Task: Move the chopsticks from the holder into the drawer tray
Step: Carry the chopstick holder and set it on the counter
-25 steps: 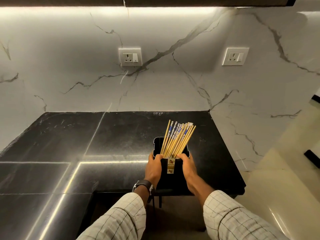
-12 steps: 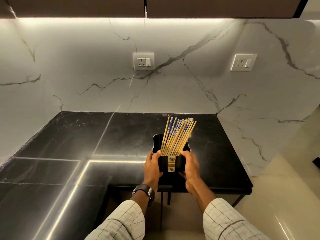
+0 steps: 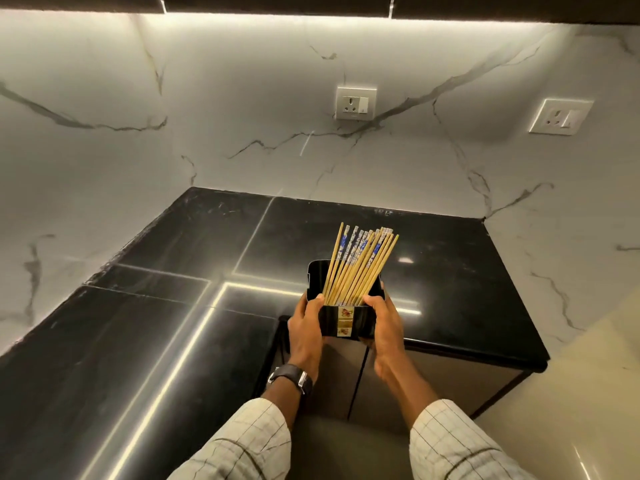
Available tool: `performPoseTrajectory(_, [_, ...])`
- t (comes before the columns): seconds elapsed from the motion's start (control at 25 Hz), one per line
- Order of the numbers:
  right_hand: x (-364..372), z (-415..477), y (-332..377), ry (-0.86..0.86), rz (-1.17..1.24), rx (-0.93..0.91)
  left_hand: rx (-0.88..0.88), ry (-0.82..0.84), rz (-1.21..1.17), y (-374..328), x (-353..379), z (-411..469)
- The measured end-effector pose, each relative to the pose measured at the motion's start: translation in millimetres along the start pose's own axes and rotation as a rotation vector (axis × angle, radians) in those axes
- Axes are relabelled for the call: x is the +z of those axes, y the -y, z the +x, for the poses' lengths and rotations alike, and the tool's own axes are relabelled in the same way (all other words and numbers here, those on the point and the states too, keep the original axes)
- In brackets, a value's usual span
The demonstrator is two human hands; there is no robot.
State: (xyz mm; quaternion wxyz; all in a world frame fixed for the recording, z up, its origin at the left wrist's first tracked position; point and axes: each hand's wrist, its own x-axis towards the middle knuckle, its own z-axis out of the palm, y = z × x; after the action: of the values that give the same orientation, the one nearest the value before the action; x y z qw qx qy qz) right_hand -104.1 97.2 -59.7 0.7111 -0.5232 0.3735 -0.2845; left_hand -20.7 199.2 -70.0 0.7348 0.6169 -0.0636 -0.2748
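A black rectangular holder (image 3: 360, 322) with a small picture label on its front is held over the front edge of the black counter (image 3: 450, 289). Several wooden chopsticks (image 3: 356, 265), some with blue and white tops, stand in it and lean to the right. My left hand (image 3: 306, 332) grips the holder's left side, with a dark watch on the wrist. On the holder's right side is my right hand (image 3: 384, 327), gripping it. No drawer tray is in view.
The glossy L-shaped counter runs left and toward me. A white marble wall with two sockets (image 3: 356, 102) (image 3: 560, 116) stands behind it. Closed brown cabinet doors (image 3: 346, 375) sit below the counter edge. Light floor lies at the right.
The view has shifted right and tilted, so the counter corner now shows more at the left. Both hands keep their grip on the holder, which sits closer to the counter's front edge.
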Motion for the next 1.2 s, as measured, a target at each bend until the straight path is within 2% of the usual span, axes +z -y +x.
performPoseTrajectory(0.36, [52.7, -64.8, -17.7, 0.276, -0.026, -0.001, 0.119, -0.222, -0.015, -15.6, -82.1, -70.1])
performPoseTrajectory(0.68, [69.4, -160.8, -41.9, 0.591, -0.096, 0.054, 0.188, -0.509, -0.041, -7.7, -137.0, -193.9])
performPoseTrajectory(1.2, [117.3, -333.8, -94.3, 1.001, -0.186, 0.156, 0.265, -0.96, -0.123, 20.6, -238.9, -376.2])
